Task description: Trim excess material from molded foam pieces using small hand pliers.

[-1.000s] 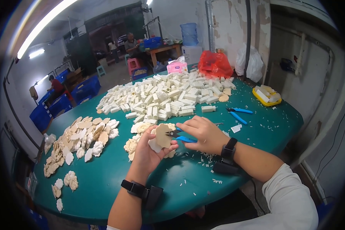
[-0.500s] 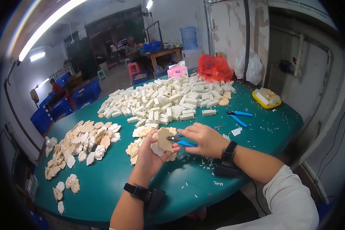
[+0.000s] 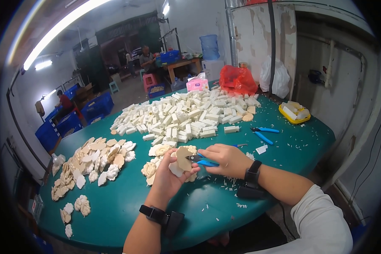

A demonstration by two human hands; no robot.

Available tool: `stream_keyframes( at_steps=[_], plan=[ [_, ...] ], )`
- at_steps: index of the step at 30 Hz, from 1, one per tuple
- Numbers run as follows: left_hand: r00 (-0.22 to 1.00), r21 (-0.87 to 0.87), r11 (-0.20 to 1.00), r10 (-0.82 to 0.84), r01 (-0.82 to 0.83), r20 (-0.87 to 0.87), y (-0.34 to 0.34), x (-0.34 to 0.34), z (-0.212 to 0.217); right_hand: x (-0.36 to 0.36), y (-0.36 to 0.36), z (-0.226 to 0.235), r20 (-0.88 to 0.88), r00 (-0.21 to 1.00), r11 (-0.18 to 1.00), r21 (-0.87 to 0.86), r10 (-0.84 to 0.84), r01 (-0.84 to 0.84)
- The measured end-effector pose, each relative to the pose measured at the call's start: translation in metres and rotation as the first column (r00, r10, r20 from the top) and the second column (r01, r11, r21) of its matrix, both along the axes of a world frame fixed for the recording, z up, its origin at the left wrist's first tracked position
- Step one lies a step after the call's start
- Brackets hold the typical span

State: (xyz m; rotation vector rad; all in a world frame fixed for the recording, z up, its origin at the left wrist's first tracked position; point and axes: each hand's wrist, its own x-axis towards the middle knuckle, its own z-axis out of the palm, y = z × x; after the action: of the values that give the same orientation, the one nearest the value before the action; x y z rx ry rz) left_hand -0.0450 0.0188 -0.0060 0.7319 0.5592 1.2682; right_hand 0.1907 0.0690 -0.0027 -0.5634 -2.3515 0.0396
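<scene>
The flat beige piece (image 3: 183,158) is up in front of the person, just above the tabletop (image 3: 127,203), its broad face turned toward the right hand (image 3: 228,158). The left hand's (image 3: 173,171) grip is grasping it by the edge, with a white piece (image 3: 175,170) tucked against it in the same palm; the right grip is clenched round the blue handles of the cutters (image 3: 207,162), whose tips meet the beige piece. A squeeze at a poor angle could gouge or crack the piece, since the tips bear right on it; a slip could nick the left fingers close by; and with two pieces in one palm, the white one could slide out if that grip loosens. Counting outward: one beige piece and one white piece in hand; two pairs of blue-handled tools, the cutters in use and the spare pliers (image 3: 263,134) lying open at the right; one small heap of cream pieces (image 3: 149,169) beside the left hand and one larger pile of flat pieces (image 3: 99,154) farther left, both overlapping too much to count; one mound of white blocks (image 3: 178,112), likewise uncountable; one yellow tray (image 3: 294,121), one red bag (image 3: 237,80), one pink tissue pack (image 3: 197,85); and many scattered clippings (image 3: 224,182), too small to number.
</scene>
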Motion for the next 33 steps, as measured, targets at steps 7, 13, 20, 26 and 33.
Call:
stream_keyframes(
  at_steps=[7,13,20,26,33],
  plan=[
    [1.000,0.008,1.000,0.002,-0.002,0.001,-0.002,0.001,0.003,0.000,0.001,0.000,0.006,1.000,1.000,0.010,0.007,-0.007],
    [1.000,-0.033,0.999,0.022,-0.021,0.013,-0.004,0.003,0.007,0.001,0.001,-0.001,0.011,1.000,1.000,0.008,0.010,-0.010],
    [0.999,-0.025,0.999,-0.024,0.025,0.038,-0.003,-0.001,0.006,0.000,0.000,0.001,0.006,1.000,0.999,0.051,0.007,-0.007],
    [1.000,-0.039,0.999,-0.023,0.023,0.018,-0.004,0.001,0.008,0.000,0.000,0.001,0.020,1.000,0.997,0.074,0.007,-0.008],
    [1.000,-0.047,0.999,0.013,-0.012,0.021,-0.002,-0.001,0.008,0.000,0.000,0.003,0.042,0.999,0.996,0.091,-0.011,0.007]
  ],
)
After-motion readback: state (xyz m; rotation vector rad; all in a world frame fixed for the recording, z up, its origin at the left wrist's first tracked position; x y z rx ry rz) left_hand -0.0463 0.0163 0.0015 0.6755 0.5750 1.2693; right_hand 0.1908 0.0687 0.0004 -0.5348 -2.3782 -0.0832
